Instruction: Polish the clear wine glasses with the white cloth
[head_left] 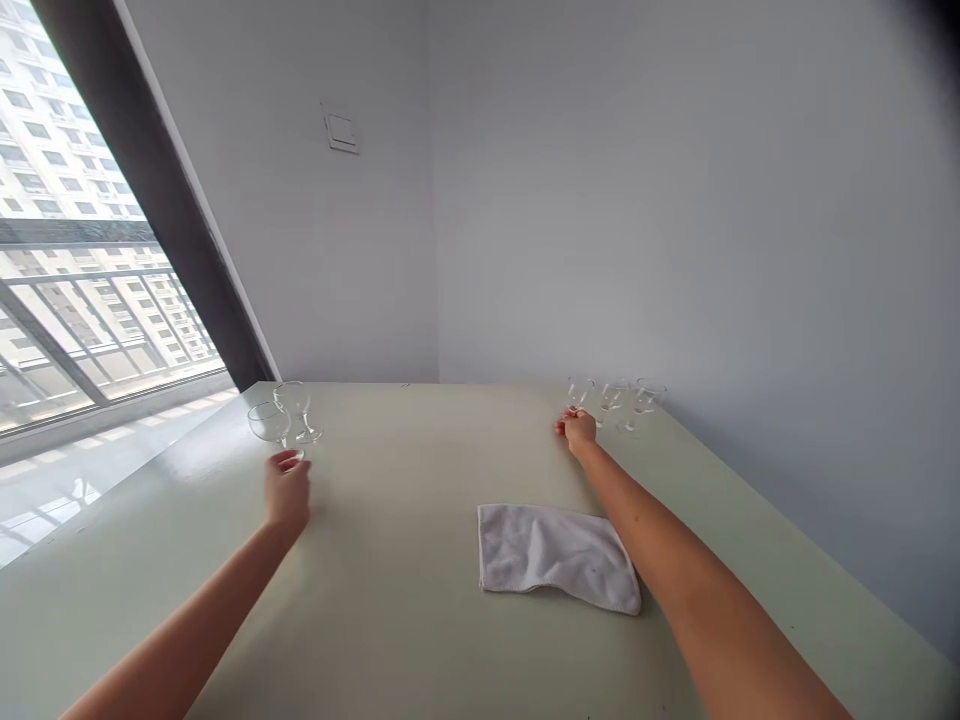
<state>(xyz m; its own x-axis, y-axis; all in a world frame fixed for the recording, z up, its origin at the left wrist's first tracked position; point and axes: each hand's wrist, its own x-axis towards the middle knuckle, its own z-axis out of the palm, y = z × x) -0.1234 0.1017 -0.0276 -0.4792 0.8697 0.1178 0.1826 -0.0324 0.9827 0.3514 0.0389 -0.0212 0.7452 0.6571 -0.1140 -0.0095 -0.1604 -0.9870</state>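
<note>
On the left of the table, my left hand (pixel 288 488) has its fingers closed at the lower stem of a clear stemmed glass (pixel 268 424). The glass leans slightly, and its foot is partly hidden by the fingers. Just behind it stands another stemmed glass (pixel 293 402), upright. Far over at the right, my right hand (pixel 578 428) pinches the stem of a smaller stemmed glass (pixel 580 391), whose bowl shows above the fingers. Right beside that hand are two more small stemmed glasses, a middle one (pixel 611 397) and an outer one (pixel 646 400).
A folded white cloth (pixel 555 556) lies near my right forearm on the pale, glossy table (pixel 390 560). Grey walls (pixel 600 200) meet in a corner behind the table. To the left is a large window (pixel 82 300) with a dark frame.
</note>
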